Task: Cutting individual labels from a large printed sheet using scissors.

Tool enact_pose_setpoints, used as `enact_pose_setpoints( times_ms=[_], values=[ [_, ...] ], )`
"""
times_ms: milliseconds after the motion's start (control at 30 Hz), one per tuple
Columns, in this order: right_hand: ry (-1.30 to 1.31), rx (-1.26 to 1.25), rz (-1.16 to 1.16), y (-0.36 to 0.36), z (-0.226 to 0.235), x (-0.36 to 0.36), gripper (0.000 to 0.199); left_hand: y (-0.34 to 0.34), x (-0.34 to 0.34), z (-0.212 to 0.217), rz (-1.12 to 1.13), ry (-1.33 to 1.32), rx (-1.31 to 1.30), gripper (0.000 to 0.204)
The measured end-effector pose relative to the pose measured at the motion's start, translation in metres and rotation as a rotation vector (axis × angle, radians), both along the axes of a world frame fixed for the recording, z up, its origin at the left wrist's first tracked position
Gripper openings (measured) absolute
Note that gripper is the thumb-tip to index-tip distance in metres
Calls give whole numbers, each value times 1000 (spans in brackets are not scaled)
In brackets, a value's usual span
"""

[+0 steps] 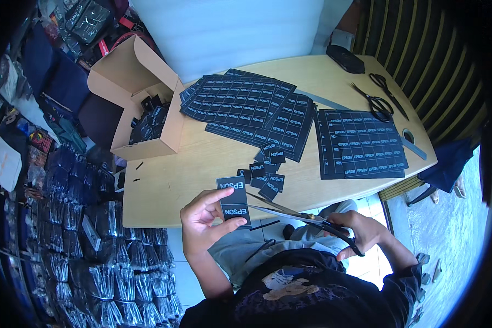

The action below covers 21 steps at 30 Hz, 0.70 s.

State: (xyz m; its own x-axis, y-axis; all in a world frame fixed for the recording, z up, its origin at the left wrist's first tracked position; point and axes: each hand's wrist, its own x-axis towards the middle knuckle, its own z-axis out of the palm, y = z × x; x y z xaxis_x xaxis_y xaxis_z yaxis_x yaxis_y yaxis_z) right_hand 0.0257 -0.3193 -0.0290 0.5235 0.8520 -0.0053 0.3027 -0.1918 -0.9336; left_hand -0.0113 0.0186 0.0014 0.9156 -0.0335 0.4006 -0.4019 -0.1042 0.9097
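My left hand (201,223) pinches a short strip of black labels (233,192) between thumb and fingers, upright near the table's front edge. Two labels with pale print and thin outlines show on it, one above the other. In my right hand (364,228) is a pair of black-handled scissors (291,212). Their blades are parted, with the tips at the strip's right edge near the line between the two labels. Just beyond the strip, several cut black labels (262,170) lie in a loose, overlapping heap.
Overlapping black label sheets (235,98) spread across the table (202,175); another stack (361,143) lies right. An open cardboard box (167,143) holds cut labels. Spare scissors (378,104), more scissors (391,94), a metal ruler (325,100) and a black case (344,59) lie farther back.
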Motion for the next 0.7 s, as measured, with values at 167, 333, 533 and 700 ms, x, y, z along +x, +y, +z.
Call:
enact_pose_setpoints(
  times_ms=[167,333,533,700],
  values=[
    [10,-36,109,0,5,5,64,-8,2,-1,-76,43,95,53],
    [101,38,166,-2,0,8,62,-19,5,-10,-234,175,53,53],
    [147,-1,195,-5,5,8,59,-21,7,-9,-320,254,61,52],
    [153,16,197,-5,5,7,58,-23,9,-5,-355,268,118,51]
  ],
)
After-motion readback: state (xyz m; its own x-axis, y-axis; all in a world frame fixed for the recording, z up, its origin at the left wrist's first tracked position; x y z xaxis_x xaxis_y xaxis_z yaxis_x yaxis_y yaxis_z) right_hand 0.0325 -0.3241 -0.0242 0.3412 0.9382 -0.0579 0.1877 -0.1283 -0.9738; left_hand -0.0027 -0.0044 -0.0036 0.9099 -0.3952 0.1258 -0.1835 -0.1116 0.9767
